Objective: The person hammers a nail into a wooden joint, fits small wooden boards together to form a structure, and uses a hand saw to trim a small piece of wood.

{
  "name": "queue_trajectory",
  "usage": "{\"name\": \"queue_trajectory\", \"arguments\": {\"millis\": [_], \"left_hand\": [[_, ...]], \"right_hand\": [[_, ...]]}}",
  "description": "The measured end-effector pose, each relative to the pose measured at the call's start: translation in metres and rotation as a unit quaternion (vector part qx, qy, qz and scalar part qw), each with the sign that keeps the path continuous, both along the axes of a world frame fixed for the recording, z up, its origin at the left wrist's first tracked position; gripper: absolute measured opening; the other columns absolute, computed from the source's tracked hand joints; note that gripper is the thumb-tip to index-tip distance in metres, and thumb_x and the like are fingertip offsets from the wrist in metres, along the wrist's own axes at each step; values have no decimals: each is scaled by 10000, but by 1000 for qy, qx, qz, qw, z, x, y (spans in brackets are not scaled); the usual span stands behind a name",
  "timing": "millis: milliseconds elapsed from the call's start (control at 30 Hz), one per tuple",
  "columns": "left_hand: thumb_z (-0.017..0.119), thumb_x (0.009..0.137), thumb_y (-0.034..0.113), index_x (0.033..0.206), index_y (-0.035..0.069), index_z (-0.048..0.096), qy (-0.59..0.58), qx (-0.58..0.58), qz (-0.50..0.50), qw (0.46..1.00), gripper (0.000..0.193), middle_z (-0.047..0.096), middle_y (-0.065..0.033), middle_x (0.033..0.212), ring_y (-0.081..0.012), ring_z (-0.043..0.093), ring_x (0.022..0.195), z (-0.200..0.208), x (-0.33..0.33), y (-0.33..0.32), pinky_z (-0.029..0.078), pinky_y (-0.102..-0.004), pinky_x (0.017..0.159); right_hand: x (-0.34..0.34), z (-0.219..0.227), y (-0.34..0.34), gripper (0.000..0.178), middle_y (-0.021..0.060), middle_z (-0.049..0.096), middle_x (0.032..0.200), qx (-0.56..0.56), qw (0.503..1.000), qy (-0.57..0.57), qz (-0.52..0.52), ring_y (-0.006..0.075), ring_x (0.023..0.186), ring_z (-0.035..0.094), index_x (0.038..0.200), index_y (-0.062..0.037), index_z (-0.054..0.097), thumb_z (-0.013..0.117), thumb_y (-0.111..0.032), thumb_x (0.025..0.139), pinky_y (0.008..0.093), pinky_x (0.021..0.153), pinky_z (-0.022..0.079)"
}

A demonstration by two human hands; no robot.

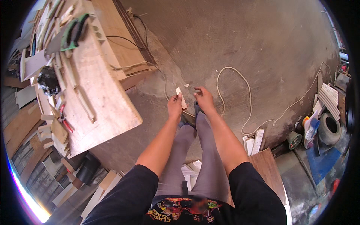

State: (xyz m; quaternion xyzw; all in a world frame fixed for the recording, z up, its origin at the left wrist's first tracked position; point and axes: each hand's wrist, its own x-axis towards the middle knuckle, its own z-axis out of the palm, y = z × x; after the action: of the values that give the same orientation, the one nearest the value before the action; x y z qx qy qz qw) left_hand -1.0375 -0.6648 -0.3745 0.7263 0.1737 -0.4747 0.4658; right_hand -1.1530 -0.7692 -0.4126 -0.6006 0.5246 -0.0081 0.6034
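Note:
My left hand [174, 107] is closed around a short, pale wooden strip [181, 96], which sticks out above and below the fingers. Just to the right of it is my right hand [204, 100]. Its thumb and forefinger point left with a gap between them, and I see nothing in it. Both hands are out in front of my knees, over the concrete floor [270, 45]. A small light scrap [186, 85] lies on the floor just beyond the strip.
At left, a wooden worktable [101, 108] carries a green-handled handsaw [69, 35], red-handled pliers [66, 122] and wood offcuts. A pale cable [249, 101] loops over the floor. White wood strips [257, 141] and a tire [329, 128] are on the right.

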Motion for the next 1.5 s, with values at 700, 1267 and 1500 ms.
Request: {"name": "queue_trajectory", "arguments": {"millis": [700, 1267, 1500], "left_hand": [[667, 1002, 239, 1372, -8, 488, 56, 77, -28, 995, 480, 714, -129, 1089, -243, 728, 867, -260, 43, 53, 607, -372, 748], [677, 995, 243, 1333, 25, 531, 5, 10, -36, 999, 428, 709, -83, 995, -174, 699, 844, -174, 5, 35, 580, -328, 699], [619, 1007, 85, 1341, -38, 543, -116, -124, -108, 980, 365, 690, -103, 1106, -158, 685, 920, -3, -12, 2, 580, -293, 779]], "right_hand": [[40, -355, 80, 789, 287, 548, 1379, 81, 993, 49, 74, 443, 1294, 538, 1508, -203, 446, 764, -120, 790, 455, 1076, 456], [50, -179, 33, 311, 88, 669, 925, 261, 925, -100, -258, 172, 884, 656, 1250, -37, 616, 682, -103, 954, 329, 808, 555], [16, 7, 3, 415, 66, 658, 1079, 255, 912, -232, -220, 155, 975, 638, 1395, -30, 561, 615, -45, 983, 329, 897, 536]]}}
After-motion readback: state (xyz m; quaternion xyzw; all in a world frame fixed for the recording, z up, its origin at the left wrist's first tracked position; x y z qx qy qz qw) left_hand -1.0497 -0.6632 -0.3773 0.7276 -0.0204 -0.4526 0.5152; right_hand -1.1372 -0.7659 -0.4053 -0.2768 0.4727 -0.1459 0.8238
